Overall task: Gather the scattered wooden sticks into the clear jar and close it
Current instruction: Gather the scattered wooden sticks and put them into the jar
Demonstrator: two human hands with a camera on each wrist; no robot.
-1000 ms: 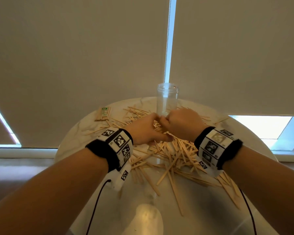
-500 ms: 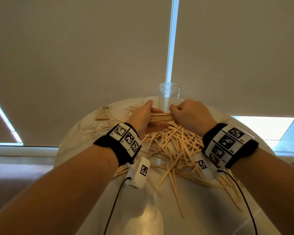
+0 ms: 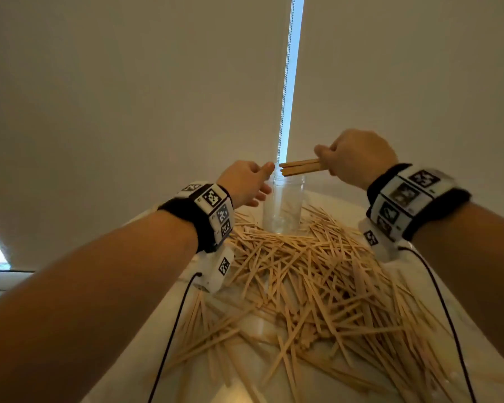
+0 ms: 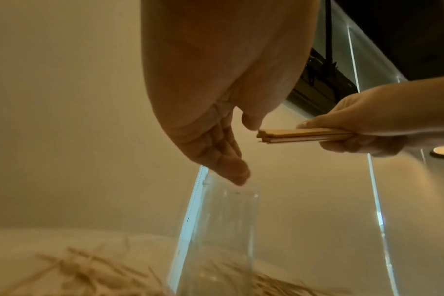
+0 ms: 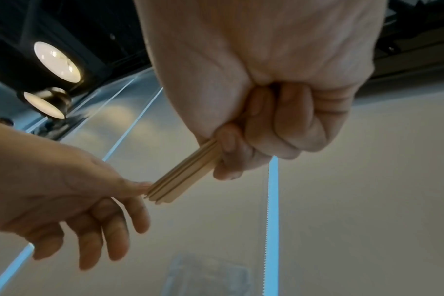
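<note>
Many loose sticks (image 3: 303, 280) still lie heaped across the round table (image 3: 384, 373), so the task looks barely begun, and most of what could go wrong lies ahead.

At the left, the left hand (image 3: 246, 183) hangs beside the jar's mouth with its fingers (image 4: 231, 160) straight and relaxed, gripping nothing; its thumb tip sits at, perhaps touching, the free ends of the bundle. The wrist view shows the fingertips just above the rim, but whether they touch it cannot be told. If that hand does not steady the jar, a nudge from the bundle would likely tip it, since it looks light and tall.

In the middle stands the clear jar (image 3: 284, 205), upright and open on the table's far side, loose sticks piled against its base. It appears to hold few or none (its wall is too transparent to be sure). No lid shows in any view.

At the right, the right hand (image 3: 357, 158) is fisted around a bundle of sticks (image 3: 301, 167), fingers (image 5: 287, 124) curled tight; the bundle lies nearly level above the mouth. It must swing end-down first. Released level, the sticks would probably bridge the narrow rim or spill back onto the heap; a slack grip during the tilt could let them fan and catch the edge.
</note>
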